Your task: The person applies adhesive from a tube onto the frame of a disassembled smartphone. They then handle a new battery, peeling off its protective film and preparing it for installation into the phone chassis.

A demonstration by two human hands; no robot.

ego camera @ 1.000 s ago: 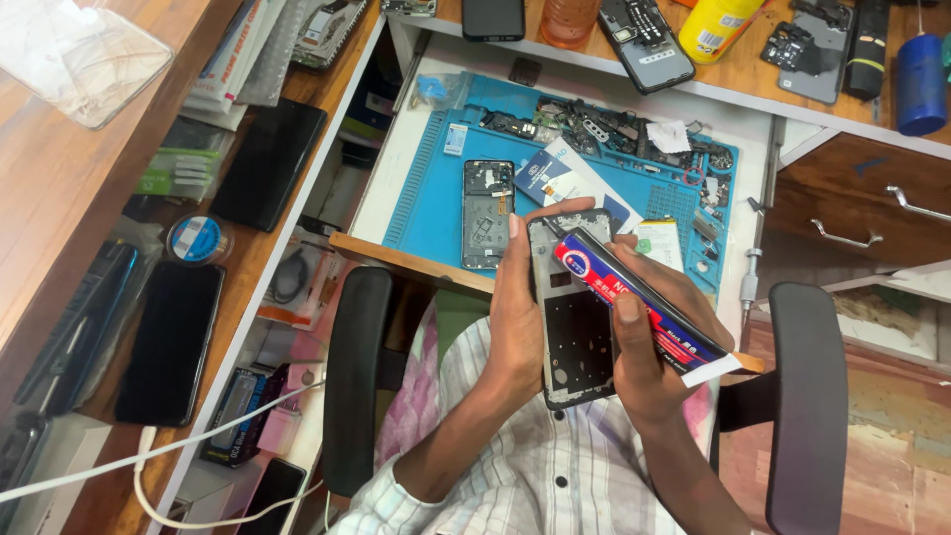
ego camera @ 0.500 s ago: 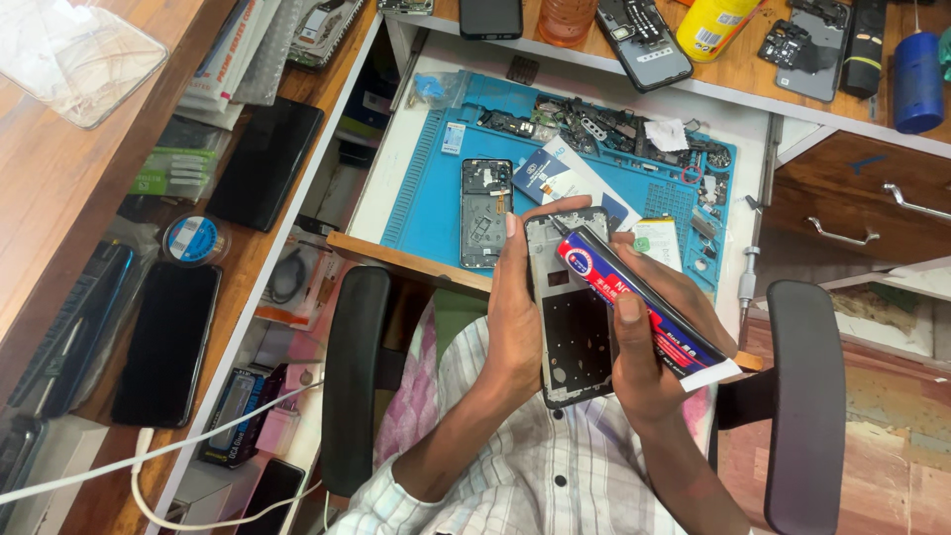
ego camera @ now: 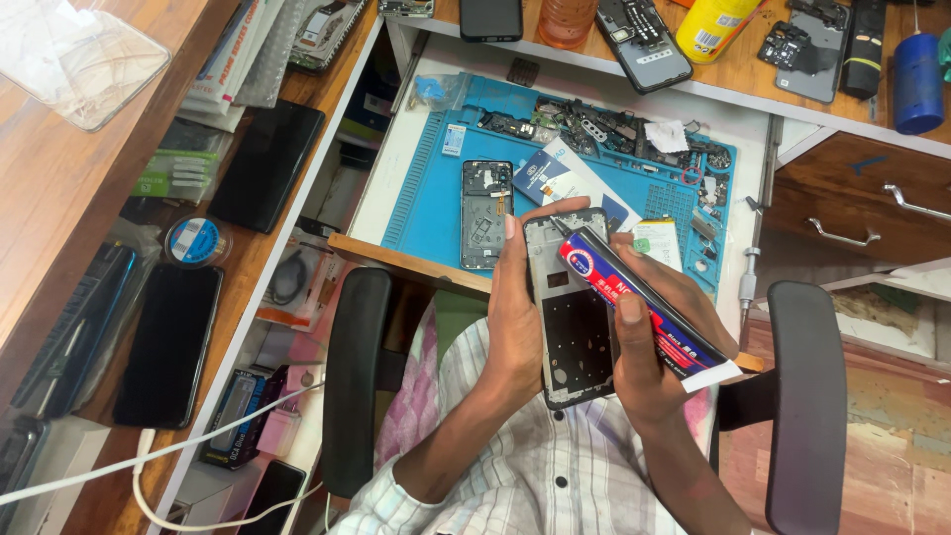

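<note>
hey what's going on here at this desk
A person seated at a workbench holds a bare phone frame upright in the left hand. The right hand grips a glue tube, its nozzle touching the frame's top edge. Another opened phone lies on the blue mat among small parts.

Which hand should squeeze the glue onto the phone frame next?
The right hand, probably. It already grips the glue tube with the nozzle at the top edge of the phone frame, while the left hand is busy holding that frame.

White workbench with blue mat, wooden shelves, black chair armrests.
</note>
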